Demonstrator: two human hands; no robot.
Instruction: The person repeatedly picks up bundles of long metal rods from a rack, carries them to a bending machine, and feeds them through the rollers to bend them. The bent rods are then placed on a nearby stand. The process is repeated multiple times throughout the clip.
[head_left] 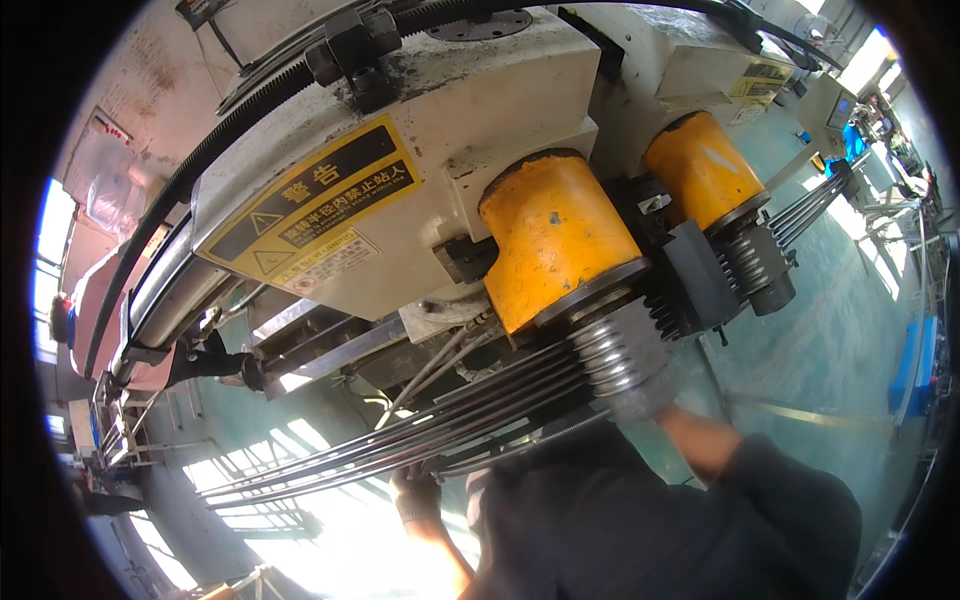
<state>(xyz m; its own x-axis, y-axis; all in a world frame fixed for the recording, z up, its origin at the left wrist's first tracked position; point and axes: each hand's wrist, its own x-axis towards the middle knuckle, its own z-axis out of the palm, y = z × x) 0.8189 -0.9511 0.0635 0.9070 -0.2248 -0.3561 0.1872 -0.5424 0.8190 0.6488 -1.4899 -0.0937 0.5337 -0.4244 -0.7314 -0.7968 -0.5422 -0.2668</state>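
Several long, thin dark metal rods [400, 437] run side by side from the lower left into a grooved metal roller [607, 358] on the machine. My left hand [416, 487], in a dark glove, is closed at the near side of the bundle, around the end of a lower rod [520, 444]. My right hand [640, 398], in a grey glove, is up against the underside of the grooved roller and the grey block beside it. Its fingers are blurred and partly hidden. Above the roller sits an orange cylindrical housing [560, 235].
A large cream machine body [430, 230] with a yellow-and-black warning label [320, 190] fills the upper middle. A second orange housing [703, 170] with its own grooved roller stands right of the first. A black hose [200, 150] curves along the left. Blue bins [915, 365] stand far right.
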